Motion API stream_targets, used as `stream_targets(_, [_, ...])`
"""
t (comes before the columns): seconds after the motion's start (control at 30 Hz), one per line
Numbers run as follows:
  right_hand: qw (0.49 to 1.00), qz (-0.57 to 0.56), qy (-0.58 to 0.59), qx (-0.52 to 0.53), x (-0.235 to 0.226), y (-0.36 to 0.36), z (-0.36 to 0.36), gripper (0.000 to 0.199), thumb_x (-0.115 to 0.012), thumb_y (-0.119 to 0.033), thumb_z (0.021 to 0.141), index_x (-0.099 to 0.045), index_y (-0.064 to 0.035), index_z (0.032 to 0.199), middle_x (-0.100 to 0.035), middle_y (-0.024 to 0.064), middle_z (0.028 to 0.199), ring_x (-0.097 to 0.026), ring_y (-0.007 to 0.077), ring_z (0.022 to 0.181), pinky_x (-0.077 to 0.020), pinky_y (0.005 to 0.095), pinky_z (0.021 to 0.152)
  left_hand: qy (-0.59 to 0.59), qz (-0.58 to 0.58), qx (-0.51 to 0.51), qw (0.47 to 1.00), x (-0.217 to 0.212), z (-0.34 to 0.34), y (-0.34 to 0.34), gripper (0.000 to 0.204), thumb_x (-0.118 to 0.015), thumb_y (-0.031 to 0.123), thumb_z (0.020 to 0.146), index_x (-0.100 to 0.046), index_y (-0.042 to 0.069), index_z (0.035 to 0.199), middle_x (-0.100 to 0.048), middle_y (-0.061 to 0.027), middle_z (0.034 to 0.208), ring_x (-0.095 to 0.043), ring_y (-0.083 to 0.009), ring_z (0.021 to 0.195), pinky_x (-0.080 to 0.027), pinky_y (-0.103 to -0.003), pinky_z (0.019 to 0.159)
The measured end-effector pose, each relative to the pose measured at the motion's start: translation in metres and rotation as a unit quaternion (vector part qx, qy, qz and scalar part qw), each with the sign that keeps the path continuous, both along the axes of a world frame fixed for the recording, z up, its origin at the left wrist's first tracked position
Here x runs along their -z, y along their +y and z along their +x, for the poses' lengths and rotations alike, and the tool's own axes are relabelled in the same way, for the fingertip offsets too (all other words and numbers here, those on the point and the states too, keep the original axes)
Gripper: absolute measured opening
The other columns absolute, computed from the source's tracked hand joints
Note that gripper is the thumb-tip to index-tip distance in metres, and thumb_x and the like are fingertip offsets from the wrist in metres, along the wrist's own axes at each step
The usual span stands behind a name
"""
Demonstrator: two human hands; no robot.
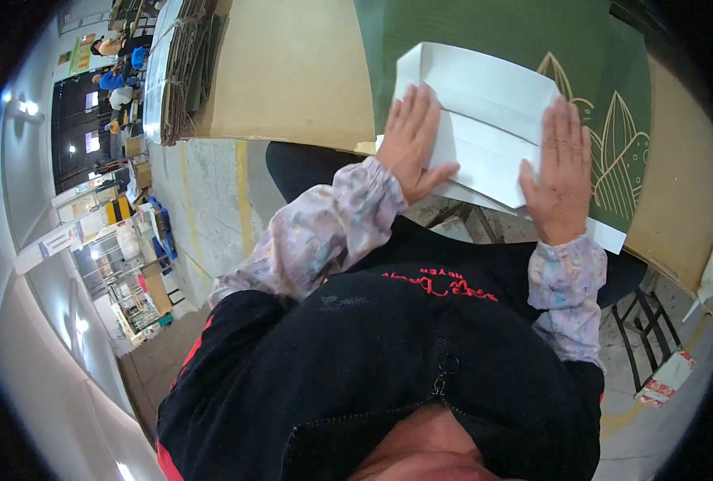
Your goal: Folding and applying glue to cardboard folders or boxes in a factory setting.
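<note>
A white card folded into a shallow, tray-like shape (pixel 484 152) lies in front of me, with a raised flap along its far side and creases across it. My left hand (pixel 412 144) rests on its left edge, fingers stretched out and thumb pointing inward. On the right edge lies my right hand (pixel 561 172), also flat with straight fingers. Neither hand is wrapped round the card. Beneath it is a dark green sheet (pixel 452 20) with gold line drawings of leaves, and white strips of card show along the near edge.
Brown board (pixel 292 68) covers the table on both sides of the green sheet. A tied stack of flat cardboard (pixel 184 76) stands at the far left. Metal legs and a black rack (pixel 649 337) are below right. Several people work in the distant left background.
</note>
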State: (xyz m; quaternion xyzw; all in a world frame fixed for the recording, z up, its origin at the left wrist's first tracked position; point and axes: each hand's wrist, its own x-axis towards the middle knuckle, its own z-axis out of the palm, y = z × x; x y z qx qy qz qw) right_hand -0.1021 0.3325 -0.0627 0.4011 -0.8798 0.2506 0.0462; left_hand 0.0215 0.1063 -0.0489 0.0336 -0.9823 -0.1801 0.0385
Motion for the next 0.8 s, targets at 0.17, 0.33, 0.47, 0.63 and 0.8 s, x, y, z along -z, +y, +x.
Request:
stream_targets(0.17, [0.999, 0.022, 0.021, -0.017, -0.006, 0.022, -0.022, 0.071, -0.054, -0.013, 0.080, -0.028, -0.0020, 0.145, -0.026, 0.0139, 0.152, -0.025, 0.0296, 0.140, -0.0214, 0.0410, 0.114, -0.095, -0.139, 0.154, 0.974, -0.018, 0.007, -0.023, 0.087, -0.038, 0.061, 0.090, -0.016, -0.001, 0.147, -0.009, -0.0206, 0.154, -0.005, -0.0366, 0.143, -0.005, -0.049, 0.115])
stream_targets(0.33, [0.997, 0.073, 0.034, -0.011, -0.010, 0.021, -0.019, 0.079, -0.058, -0.037, 0.084, -0.023, -0.0065, 0.148, -0.020, 0.0087, 0.155, -0.020, 0.0277, 0.142, -0.0171, 0.0447, 0.115, -0.064, -0.099, 0.076, 0.990, 0.006, 0.007, -0.027, 0.093, -0.041, 0.063, 0.087, -0.016, -0.005, 0.145, -0.009, -0.0228, 0.154, -0.005, -0.0379, 0.143, -0.006, -0.049, 0.115])
stream_targets(0.47, [0.993, 0.112, 0.044, -0.014, 0.001, 0.020, -0.019, 0.088, -0.051, -0.056, 0.084, -0.018, -0.0061, 0.149, -0.016, 0.0086, 0.156, -0.014, 0.0273, 0.144, -0.0120, 0.0487, 0.115, -0.058, -0.082, 0.069, 0.993, 0.001, 0.012, -0.031, 0.092, -0.045, 0.062, 0.086, -0.018, -0.005, 0.145, -0.011, -0.0222, 0.154, -0.008, -0.0370, 0.143, -0.007, -0.049, 0.115])
stream_targets(0.63, [0.990, 0.131, 0.051, -0.021, -0.005, 0.020, -0.022, 0.084, -0.037, -0.064, 0.088, -0.021, -0.0070, 0.148, -0.019, 0.0091, 0.155, -0.017, 0.0279, 0.143, -0.0117, 0.0484, 0.114, -0.072, -0.080, 0.060, 0.992, -0.005, 0.043, -0.035, 0.084, -0.050, 0.056, 0.086, -0.028, -0.003, 0.142, -0.019, -0.0178, 0.153, -0.015, -0.0319, 0.143, -0.010, -0.049, 0.115])
stream_targets(0.8, [0.986, 0.161, 0.051, -0.004, -0.005, 0.021, -0.033, 0.055, -0.045, -0.035, 0.095, -0.035, -0.0096, 0.143, -0.031, 0.0069, 0.151, -0.028, 0.0247, 0.139, -0.0178, 0.0453, 0.113, 0.047, -0.018, 0.081, 0.995, 0.005, 0.008, -0.052, 0.062, -0.047, 0.038, 0.093, -0.034, 0.002, 0.142, -0.024, -0.0135, 0.153, -0.018, -0.0297, 0.143, -0.009, -0.049, 0.115])
